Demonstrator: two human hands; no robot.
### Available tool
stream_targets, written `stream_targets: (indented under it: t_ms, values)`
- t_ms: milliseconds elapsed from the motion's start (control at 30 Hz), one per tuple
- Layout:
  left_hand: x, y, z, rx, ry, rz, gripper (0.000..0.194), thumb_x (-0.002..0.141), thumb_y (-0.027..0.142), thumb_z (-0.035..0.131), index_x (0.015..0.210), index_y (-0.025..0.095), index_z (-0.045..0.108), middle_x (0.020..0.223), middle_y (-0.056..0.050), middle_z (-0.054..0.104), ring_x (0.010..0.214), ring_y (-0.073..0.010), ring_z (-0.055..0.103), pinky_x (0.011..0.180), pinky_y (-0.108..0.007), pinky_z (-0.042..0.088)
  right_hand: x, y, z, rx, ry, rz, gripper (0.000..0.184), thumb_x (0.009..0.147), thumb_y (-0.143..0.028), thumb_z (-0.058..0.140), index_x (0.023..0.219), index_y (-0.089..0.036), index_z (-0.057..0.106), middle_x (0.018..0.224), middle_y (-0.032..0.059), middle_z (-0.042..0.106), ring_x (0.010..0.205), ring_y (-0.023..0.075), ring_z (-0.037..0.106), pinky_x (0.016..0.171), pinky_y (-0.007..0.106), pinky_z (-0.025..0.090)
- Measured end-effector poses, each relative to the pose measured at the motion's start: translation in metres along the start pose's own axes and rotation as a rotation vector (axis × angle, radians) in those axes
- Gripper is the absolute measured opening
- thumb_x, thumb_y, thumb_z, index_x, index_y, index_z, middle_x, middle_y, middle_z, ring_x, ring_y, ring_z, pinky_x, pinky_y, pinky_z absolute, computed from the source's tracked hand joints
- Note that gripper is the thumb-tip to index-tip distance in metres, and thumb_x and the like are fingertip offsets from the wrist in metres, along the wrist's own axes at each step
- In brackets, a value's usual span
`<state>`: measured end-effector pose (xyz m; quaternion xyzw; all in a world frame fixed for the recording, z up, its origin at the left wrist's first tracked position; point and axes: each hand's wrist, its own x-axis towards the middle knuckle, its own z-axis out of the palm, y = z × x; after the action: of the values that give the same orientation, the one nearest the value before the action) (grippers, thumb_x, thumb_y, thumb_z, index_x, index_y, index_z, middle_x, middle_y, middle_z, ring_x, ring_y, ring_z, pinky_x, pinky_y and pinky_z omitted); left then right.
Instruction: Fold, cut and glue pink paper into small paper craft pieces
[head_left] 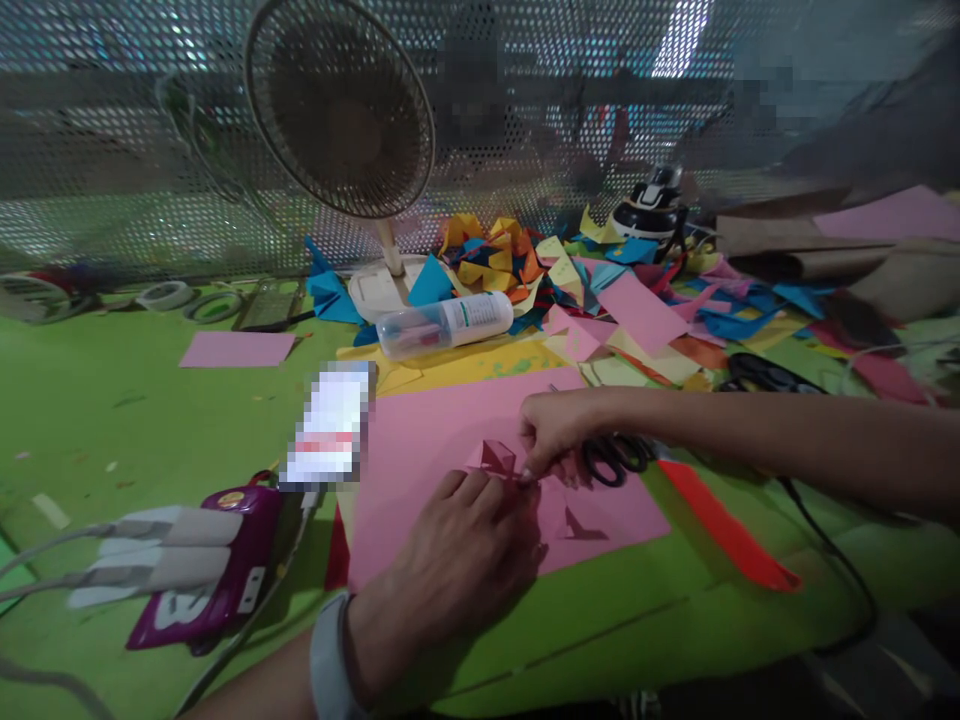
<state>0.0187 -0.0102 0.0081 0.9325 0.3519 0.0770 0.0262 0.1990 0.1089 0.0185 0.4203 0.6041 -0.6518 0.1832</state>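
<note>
Folded pink ppr [495, 457] btwn hands [469, 545]

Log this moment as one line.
left hand: at folded pink paper | right hand: at same paper | beneath: pink sheet | nearby: black-handled scissors, phone

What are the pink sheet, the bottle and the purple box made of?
Pink sheet: matt paper or thin card, by its flat, shineless face. Bottle: probably smooth plastic; one end looks see-through, though glass isn't ruled out. Purple box: likely glossy hard plastic, from the sheen on its rounded body.
</note>
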Motion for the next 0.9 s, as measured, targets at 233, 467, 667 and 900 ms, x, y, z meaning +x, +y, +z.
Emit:
stream_targets:
  t_ms: [233,467,667,900]
  values:
    - [0.0,0.001,-0.003,-0.017,-0.014,-0.012,0.026,0.091,0.04,0.041,0.103,0.023,0.057,0.088,-0.005,0.055,0.081,-0.0229,0.047,0.069,-0.038,0.035,-0.004,-0.009,0.006,-0.128,0.122,0.016,0.03,0.06,-0.036,0.077,0.065,-0.012,0.059,0.046,-0.0016,0.06,0.04,0.0144,0.06,0.041,0.024,0.051]
    - [-0.001,0.003,-0.006,-0.024,-0.003,-0.022,0.025,0.091,0.039,0.04,0.096,0.022,0.058,0.088,-0.005,0.056,0.081,-0.0233,0.047,0.068,-0.038,0.035,-0.006,-0.008,0.007,-0.173,0.132,0.007,0.031,0.062,-0.038,0.075,0.068,-0.012,0.06,0.046,-0.002,0.059,0.041,0.0126,0.059,0.043,0.021,0.048]
    - [-0.002,0.004,-0.006,-0.039,0.012,-0.004,0.023,0.091,0.039,0.044,0.093,0.022,0.06,0.093,-0.005,0.057,0.084,-0.0229,0.048,0.071,-0.038,0.036,-0.002,-0.003,0.002,-0.103,0.035,0.015,0.034,0.058,-0.041,0.076,0.067,-0.014,0.056,0.045,-0.0026,0.059,0.047,0.0169,0.062,0.046,0.029,0.053]
    - [-0.002,0.005,-0.008,-0.02,0.017,-0.011,0.022,0.09,0.037,0.045,0.102,0.023,0.058,0.097,-0.005,0.058,0.088,-0.0234,0.05,0.073,-0.038,0.039,-0.011,-0.006,-0.006,-0.244,0.112,0.062,0.037,0.054,-0.043,0.078,0.063,-0.014,0.057,0.044,-0.0028,0.059,0.043,0.013,0.059,0.045,0.022,0.046]
